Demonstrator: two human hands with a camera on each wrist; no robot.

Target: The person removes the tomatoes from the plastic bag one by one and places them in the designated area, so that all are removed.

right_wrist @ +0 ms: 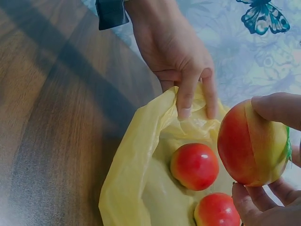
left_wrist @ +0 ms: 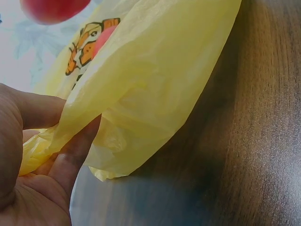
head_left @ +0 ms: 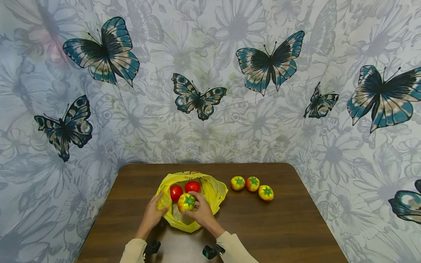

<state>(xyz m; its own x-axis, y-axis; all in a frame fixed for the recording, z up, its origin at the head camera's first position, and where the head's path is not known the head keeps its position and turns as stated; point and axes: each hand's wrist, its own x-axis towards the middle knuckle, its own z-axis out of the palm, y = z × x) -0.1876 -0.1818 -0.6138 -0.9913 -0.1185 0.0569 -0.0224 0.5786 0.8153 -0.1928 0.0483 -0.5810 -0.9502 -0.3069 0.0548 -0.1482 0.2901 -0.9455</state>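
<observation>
A yellow plastic bag (head_left: 215,190) lies spread on the table with its mouth open upward. Inside it sit two red tomatoes (head_left: 192,186), also visible in the right wrist view. My left hand (head_left: 153,214) pinches the bag's left rim between thumb and fingers, as the left wrist view shows. My right hand (head_left: 202,212) grips a red-and-yellow tomato (right_wrist: 251,146) with a green star-shaped top, holding it above the bag's opening. Its thumb lies on one side and the fingers on the other.
Three more red-and-yellow tomatoes (head_left: 252,184) with green tops stand on the brown wooden table (head_left: 273,230), right of the bag. Behind the table's far edge rises a wall (head_left: 210,138) covered with flowers and butterflies.
</observation>
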